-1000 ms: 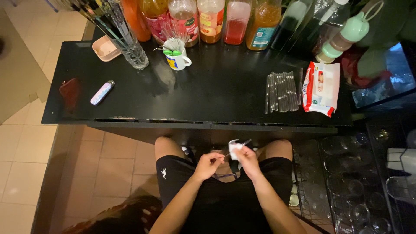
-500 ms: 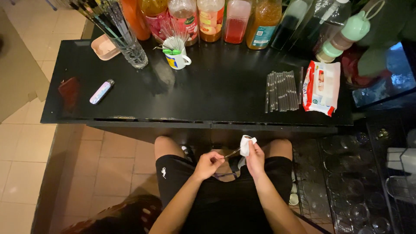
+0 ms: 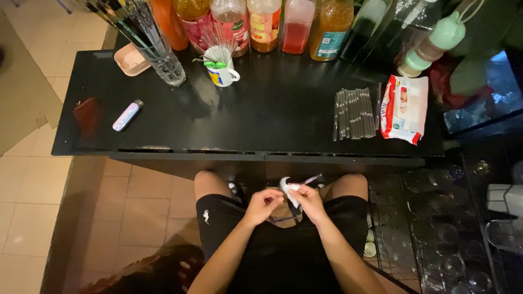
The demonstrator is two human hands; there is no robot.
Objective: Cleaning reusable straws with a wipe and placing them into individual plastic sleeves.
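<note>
Black table [image 3: 261,117] seen from above, its near edge running just over the knees; hands are worked below that edge, over the lap, in the narrow gap between table front and body. Tiled floor [image 3: 32,185] lies open to the left; a wire rack of glasses [image 3: 441,239] closes off the right side.

Counted on the table: one row of clear straws [image 3: 355,113] laid side by side (number too fine to tell), one packet of wipes [image 3: 403,108] touching the right edge, one white mug [image 3: 222,73] holding thin sticks, one tall glass [image 3: 163,62], one small pink dish [image 3: 129,59], one pale lighter-shaped object [image 3: 127,115] near the left. A row of bottles [image 3: 297,24] is lined along the far edge, at least six.

Left hand [image 3: 262,206]: fingers curled together, pinching one end of a thin clear straw [image 3: 308,180]. Right hand [image 3: 308,200]: fingers closed on a small white wipe [image 3: 285,186], which is wrapped about the straw just beside the fingertips. The straw's free end is seen poking up-right past the right hand, toward the table edge
</note>
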